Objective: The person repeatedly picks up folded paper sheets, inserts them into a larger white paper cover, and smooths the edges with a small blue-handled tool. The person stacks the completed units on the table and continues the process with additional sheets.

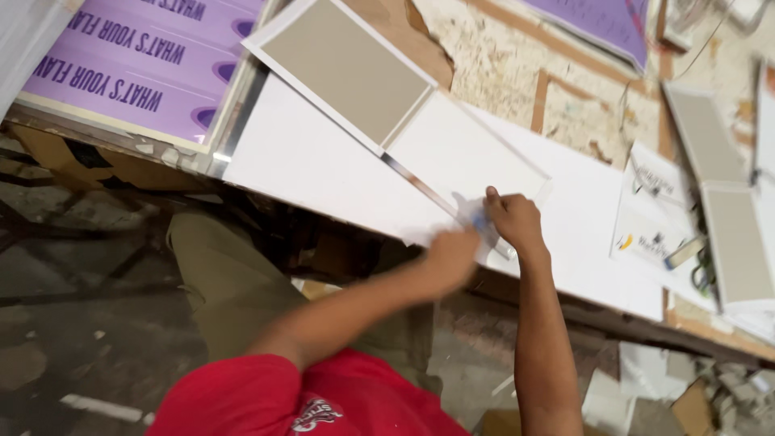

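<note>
Both forearms reach from the red shirt [323, 400] to the bench edge. Left hand [450, 257], blurred, presses on the large flat white board [323, 173]; whether it clasps anything cannot be told. Right hand [514, 221] is closed around a small blue-tipped tool [482, 221] set against the long metal straightedge [420, 187] lying across that board. Beyond lie a white-framed grey panel [347, 69] and a purple printed sign [137, 60].

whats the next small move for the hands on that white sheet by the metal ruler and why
Probably draw the right hand on along the metal ruler. It grips a small blue-tipped tool at the ruler's near end, while the left hand presses the white sheet flat near the table edge.
</note>
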